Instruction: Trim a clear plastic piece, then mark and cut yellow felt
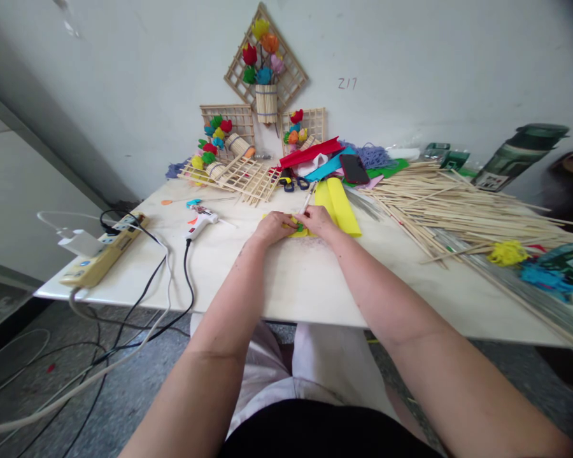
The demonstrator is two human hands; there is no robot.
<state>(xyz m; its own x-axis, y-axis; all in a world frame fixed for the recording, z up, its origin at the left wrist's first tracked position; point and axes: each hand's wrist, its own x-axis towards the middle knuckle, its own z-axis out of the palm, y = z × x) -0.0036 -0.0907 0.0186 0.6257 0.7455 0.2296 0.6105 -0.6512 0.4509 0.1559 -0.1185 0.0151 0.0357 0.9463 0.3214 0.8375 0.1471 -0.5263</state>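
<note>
A small piece of yellow crepe-like paper point(302, 234) lies flat on the table between my hands, with a small green piece point(300, 226) on it. My left hand point(277, 227) bends over the paper's left side, its fingertips closed down onto it at the green piece. In my right hand point(319, 221) a slim white pen point(307, 201) is gripped, slanting up and away; its tip is hidden by the fingers. Just behind the right hand lies a larger folded yellow sheet point(339, 207).
To the left are a white hot glue gun point(201, 224) and a power strip point(106, 251) with trailing cords. Scissors point(293, 184), a phone point(354, 169) and coloured paper lie behind. Many thin wooden sticks point(449, 203) spread rightward. Lattice panels with flowers point(266, 63) stand against the wall.
</note>
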